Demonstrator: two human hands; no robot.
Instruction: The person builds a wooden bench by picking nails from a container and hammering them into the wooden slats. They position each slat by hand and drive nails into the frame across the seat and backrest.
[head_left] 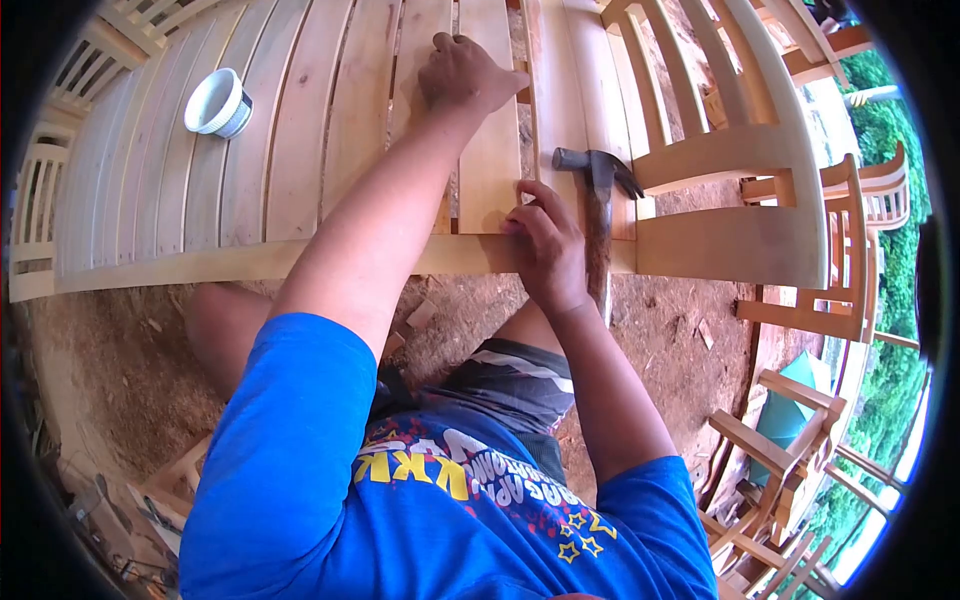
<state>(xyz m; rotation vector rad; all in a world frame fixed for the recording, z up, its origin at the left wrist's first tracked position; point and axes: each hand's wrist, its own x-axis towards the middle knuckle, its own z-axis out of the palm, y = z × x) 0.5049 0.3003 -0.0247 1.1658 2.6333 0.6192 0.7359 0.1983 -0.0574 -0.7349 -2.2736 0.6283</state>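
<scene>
A loose-looking pale wooden slat [488,160] lies among the others on a slatted wooden bench seat [300,150]. My left hand [465,75] reaches far across the seat and spans this slat, fingers curled at its left side and thumb at its right edge. Nearer to me, my right hand [548,245] has its bent fingers and thumb at the slat's front end by the seat's front rail [450,255]. Just right of that hand, a claw hammer [598,200] rests on the seat, its handle hanging over the front edge and partly hidden by my wrist.
A white plastic tub [218,104] stands on the slats at the left. The bench's slatted armrest [720,150] rises at the right. Wooden chair frames [850,260] and a green sheet-like object [790,410] are farther right. Wood scraps [422,314] lie on the dirt floor.
</scene>
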